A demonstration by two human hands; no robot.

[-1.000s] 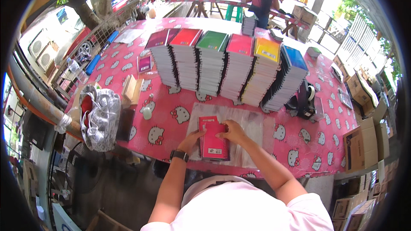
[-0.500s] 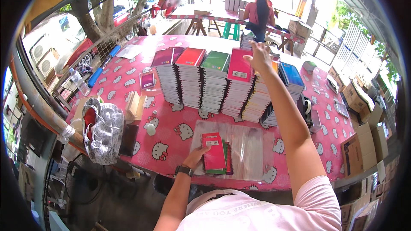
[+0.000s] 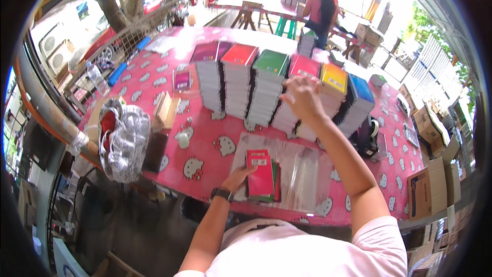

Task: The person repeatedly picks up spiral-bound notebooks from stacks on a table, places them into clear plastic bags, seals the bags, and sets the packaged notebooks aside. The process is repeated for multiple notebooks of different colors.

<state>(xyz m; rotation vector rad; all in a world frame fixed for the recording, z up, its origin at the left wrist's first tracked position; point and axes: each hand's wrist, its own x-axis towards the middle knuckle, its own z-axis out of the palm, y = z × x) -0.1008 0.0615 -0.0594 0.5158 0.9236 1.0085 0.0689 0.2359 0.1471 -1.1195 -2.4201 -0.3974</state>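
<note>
My left hand [image 3: 239, 178] grips the left edge of a small pile of spiral notebooks [image 3: 261, 180], its thumb over the pink-red cover on top. Green and darker covers stick out at the pile's right side. The pile lies on clear plastic sheets [image 3: 297, 177] near the table's front edge. My right hand [image 3: 304, 98] is over the near side of the stack of pink notebooks [image 3: 306, 64], slightly blurred, fingers apart and nothing visible in them. It hides that stack's front. Beside it stand tall stacks of green notebooks [image 3: 271, 63] and yellow notebooks [image 3: 334, 77].
Red notebooks [image 3: 240, 54], purple notebooks [image 3: 210, 52] and blue notebooks [image 3: 361, 88] complete the row. A tape dispenser [image 3: 370, 136] stands to its right. A grey patterned bag [image 3: 125, 141] is at the left table edge. A person [image 3: 322, 13] is at a far table.
My right hand has come nearer and lower, from above the pink stack's far side to its near side. My left hand stays at the small pile. The view has shifted slightly.
</note>
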